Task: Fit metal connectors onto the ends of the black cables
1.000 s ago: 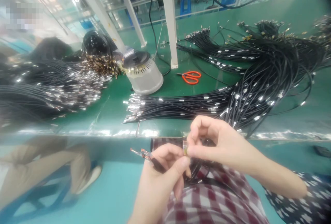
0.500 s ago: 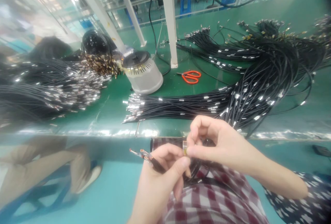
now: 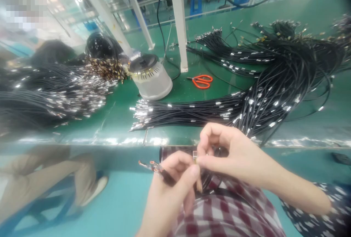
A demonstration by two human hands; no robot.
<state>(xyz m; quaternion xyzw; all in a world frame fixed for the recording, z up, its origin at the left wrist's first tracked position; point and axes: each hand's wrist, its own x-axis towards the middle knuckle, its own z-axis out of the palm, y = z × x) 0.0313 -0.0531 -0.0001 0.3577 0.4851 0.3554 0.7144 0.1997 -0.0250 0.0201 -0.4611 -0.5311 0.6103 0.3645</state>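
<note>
My left hand [image 3: 175, 186] is closed around several black cables [image 3: 168, 178], whose stripped, reddish-tipped wire ends [image 3: 153, 165] stick out past the knuckles to the left. Thumb and fingers of my right hand [image 3: 230, 149] are pinched together right beside the left fingertips. Between the two hands shows a small pale metallic cable end [image 3: 195, 154], held in the right-hand pinch and partly hidden by fingers. More black cable hangs in loops below the hands, over a red-and-white checked apron [image 3: 214, 211].
On the green bench [image 3: 109, 120] lies a large bundle of black cables [image 3: 197, 113] with white tags. Behind it are orange-handled scissors [image 3: 202, 81] and a round grey-white device [image 3: 155, 81]. Another cable pile [image 3: 76, 91] lies left, near a seated person's legs [image 3: 55, 175]. White posts [image 3: 178, 21] rise from the bench.
Both hands stay nearly in place. The pinched cable end has shifted slightly and shows less between the fingers; the right fingertips have moved a little left.
</note>
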